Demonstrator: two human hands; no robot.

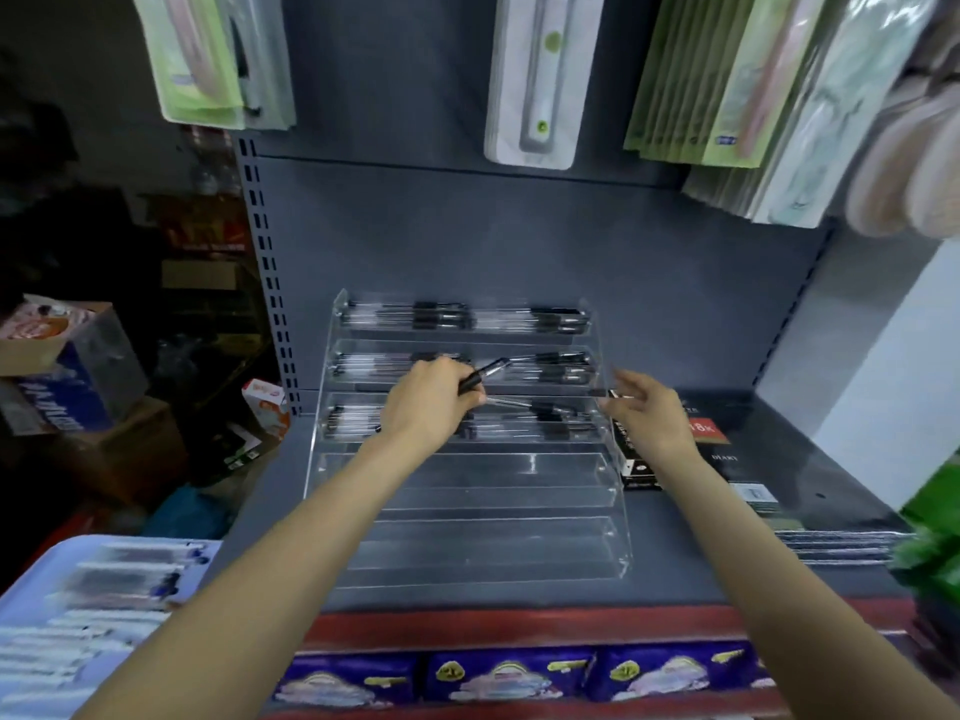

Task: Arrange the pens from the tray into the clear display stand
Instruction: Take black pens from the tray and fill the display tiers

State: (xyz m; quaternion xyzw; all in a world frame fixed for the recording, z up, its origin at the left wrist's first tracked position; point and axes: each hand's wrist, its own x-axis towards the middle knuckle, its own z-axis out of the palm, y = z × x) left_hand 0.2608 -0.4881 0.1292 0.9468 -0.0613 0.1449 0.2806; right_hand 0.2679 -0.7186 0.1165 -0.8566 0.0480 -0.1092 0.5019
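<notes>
Left hand (431,402) has fingers curled round a black-gripped clear-barrel pen (483,376), tip end angled up-right over the second tier of the clear acrylic stepped display stand (332,459). Right hand (644,413) is spread loosely, fingers apart, holding nothing, hovering just beside the stand's right wall; whether fingertips touch it I cannot tell.

A black boxed diary (636,459) leans behind the right hand at the stand's right side, on the grey metal shelf (810,459). Hanging blister packs (535,75) sit above. Cardboard boxes (57,366) stacked at left. Purple packets (509,672) line the lower shelf edge.

Stand's top three tiers hold rows of black-and-clear pens (462,317) lying sideways; one loose pen (540,406) lies skewed on the third tier. The lower tiers hold no pens. Pale blue tray (31,579) at bottom left holds more pens (135,579), blurred.
</notes>
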